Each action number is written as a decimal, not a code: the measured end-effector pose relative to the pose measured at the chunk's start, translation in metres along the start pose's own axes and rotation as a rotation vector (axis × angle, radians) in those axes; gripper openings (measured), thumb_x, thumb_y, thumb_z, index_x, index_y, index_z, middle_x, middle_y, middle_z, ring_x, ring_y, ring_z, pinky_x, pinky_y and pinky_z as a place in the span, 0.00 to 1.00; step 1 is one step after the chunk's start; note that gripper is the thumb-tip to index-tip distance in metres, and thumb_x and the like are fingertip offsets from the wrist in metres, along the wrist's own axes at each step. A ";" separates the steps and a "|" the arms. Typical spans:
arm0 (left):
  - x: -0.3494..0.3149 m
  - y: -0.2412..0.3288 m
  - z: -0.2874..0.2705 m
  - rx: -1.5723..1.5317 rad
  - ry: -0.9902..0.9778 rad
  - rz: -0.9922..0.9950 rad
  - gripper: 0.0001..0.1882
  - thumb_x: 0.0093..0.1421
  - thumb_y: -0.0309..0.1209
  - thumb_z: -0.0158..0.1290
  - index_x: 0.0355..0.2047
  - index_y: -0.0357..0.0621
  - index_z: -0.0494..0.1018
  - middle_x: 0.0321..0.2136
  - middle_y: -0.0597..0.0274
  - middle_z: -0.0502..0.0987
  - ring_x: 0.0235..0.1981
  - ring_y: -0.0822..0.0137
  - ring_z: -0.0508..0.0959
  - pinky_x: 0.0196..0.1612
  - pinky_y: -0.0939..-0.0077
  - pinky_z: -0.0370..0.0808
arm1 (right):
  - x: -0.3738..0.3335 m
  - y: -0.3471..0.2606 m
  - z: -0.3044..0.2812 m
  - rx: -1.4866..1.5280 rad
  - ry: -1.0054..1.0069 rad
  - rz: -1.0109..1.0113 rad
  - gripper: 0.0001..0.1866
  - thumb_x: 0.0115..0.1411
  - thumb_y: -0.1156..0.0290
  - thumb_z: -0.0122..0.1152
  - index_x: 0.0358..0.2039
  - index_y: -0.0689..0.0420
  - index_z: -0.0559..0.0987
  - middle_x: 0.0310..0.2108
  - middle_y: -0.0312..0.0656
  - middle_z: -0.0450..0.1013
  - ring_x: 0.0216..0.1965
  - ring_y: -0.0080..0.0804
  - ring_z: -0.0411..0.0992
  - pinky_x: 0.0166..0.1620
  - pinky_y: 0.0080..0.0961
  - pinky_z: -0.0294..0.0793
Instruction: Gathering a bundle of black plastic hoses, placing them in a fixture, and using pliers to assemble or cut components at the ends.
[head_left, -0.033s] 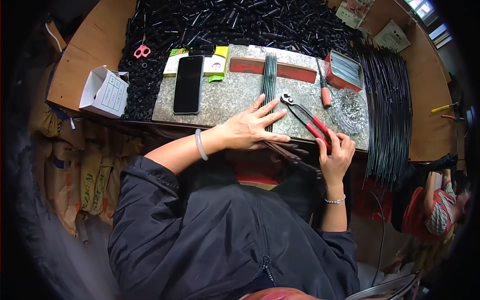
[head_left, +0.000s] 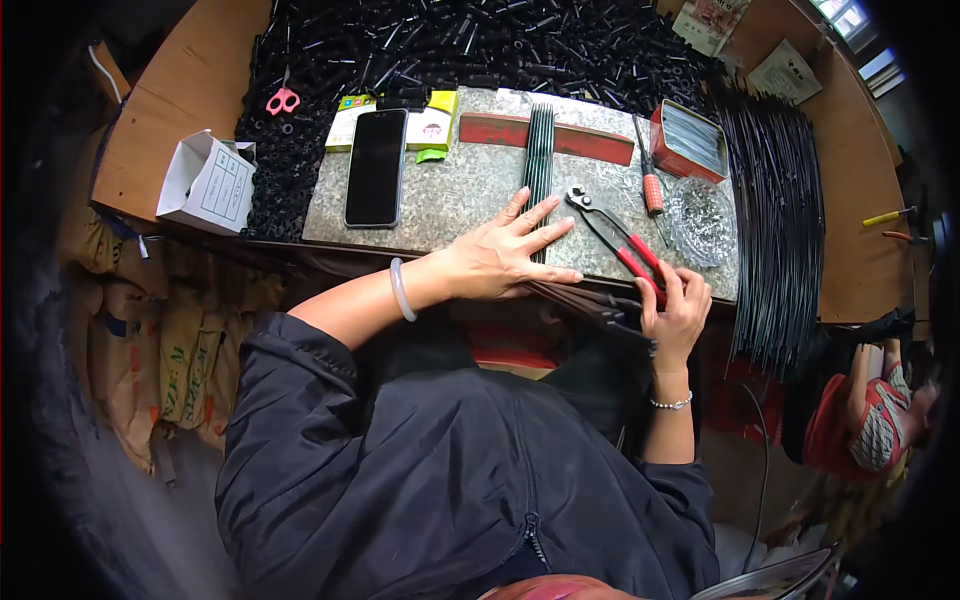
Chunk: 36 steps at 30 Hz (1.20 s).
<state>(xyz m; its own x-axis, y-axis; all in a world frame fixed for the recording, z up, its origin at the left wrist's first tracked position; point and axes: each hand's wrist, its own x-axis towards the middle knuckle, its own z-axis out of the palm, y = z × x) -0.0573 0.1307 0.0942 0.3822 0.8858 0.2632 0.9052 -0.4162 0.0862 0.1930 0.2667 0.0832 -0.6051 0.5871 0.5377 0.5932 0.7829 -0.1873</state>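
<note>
While the left hand lies spread, atop dark rods, right hand clasped on red-handled nippers

Green print marks a sack and white box.

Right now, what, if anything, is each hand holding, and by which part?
Right hand: pincers, by the red handles. Left hand: spread over the rods; grip unclear.

There are two bracelets, one phone, one pair of red-handled pliers, one pair of scissors and one red tin.
</note>
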 end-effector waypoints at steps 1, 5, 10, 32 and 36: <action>0.000 0.001 -0.001 -0.006 -0.023 -0.019 0.36 0.48 0.40 0.58 0.57 0.80 0.59 0.59 0.50 0.58 0.62 0.43 0.55 0.61 0.43 0.51 | 0.000 0.004 -0.001 -0.015 0.009 0.009 0.18 0.50 0.61 0.65 0.39 0.55 0.76 0.34 0.41 0.67 0.36 0.39 0.65 0.40 0.33 0.64; -0.005 0.000 0.005 0.002 0.003 -0.033 0.37 0.48 0.42 0.58 0.58 0.84 0.57 0.60 0.50 0.57 0.62 0.42 0.55 0.61 0.41 0.52 | 0.009 -0.004 -0.010 0.057 0.077 0.007 0.15 0.50 0.67 0.66 0.38 0.57 0.77 0.33 0.42 0.68 0.35 0.39 0.66 0.39 0.32 0.66; -0.004 0.000 0.006 -0.001 0.049 -0.023 0.37 0.47 0.42 0.59 0.57 0.85 0.57 0.60 0.49 0.57 0.61 0.40 0.55 0.60 0.41 0.52 | 0.055 -0.053 0.003 0.768 -0.247 0.200 0.08 0.55 0.74 0.59 0.34 0.65 0.76 0.26 0.46 0.73 0.24 0.38 0.72 0.31 0.26 0.71; -0.009 0.002 0.008 -0.089 0.069 -0.161 0.40 0.51 0.39 0.55 0.64 0.59 0.51 0.63 0.45 0.47 0.64 0.44 0.51 0.63 0.44 0.46 | 0.110 -0.064 0.089 1.001 -0.381 0.408 0.12 0.58 0.67 0.58 0.25 0.64 0.75 0.17 0.34 0.71 0.17 0.16 0.63 0.22 0.19 0.63; -0.011 0.000 -0.002 -0.070 -0.018 -0.211 0.51 0.40 0.32 0.63 0.64 0.51 0.49 0.64 0.43 0.45 0.65 0.46 0.49 0.62 0.44 0.48 | 0.109 -0.070 0.077 1.208 -0.389 0.495 0.10 0.61 0.67 0.55 0.27 0.62 0.74 0.19 0.33 0.72 0.14 0.14 0.63 0.17 0.13 0.60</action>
<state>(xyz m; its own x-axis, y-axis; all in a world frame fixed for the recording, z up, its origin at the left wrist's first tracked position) -0.0616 0.1206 0.0937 0.1895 0.9579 0.2155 0.9505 -0.2340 0.2046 0.0443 0.2916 0.0916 -0.6950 0.7187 -0.0220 0.0812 0.0480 -0.9955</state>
